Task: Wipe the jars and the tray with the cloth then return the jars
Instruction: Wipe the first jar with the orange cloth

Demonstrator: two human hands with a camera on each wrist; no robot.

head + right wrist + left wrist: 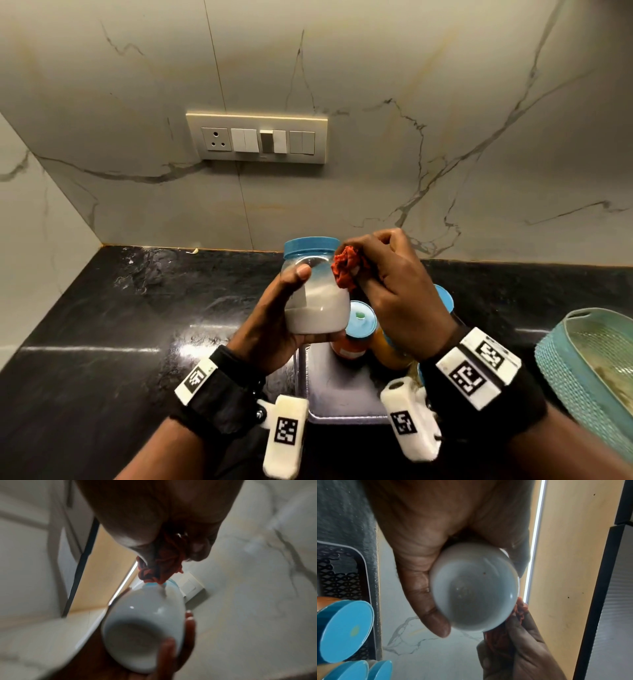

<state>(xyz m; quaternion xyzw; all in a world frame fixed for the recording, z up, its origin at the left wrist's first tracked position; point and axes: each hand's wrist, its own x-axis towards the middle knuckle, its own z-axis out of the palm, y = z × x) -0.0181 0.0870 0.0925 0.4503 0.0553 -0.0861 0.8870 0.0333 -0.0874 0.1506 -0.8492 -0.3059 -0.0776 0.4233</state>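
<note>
My left hand grips a clear jar of white powder with a blue lid, held up above the counter. Its round base fills the left wrist view and shows again in the right wrist view as the jar. My right hand holds a bunched red cloth against the jar's upper right side, just under the lid. The red cloth sits between my fingers. Below stands a grey tray with other blue-lidded jars of orange contents.
A teal woven basket sits at the right edge of the black counter. A marble wall with a switch panel stands behind. Several blue lids lie close under my left hand.
</note>
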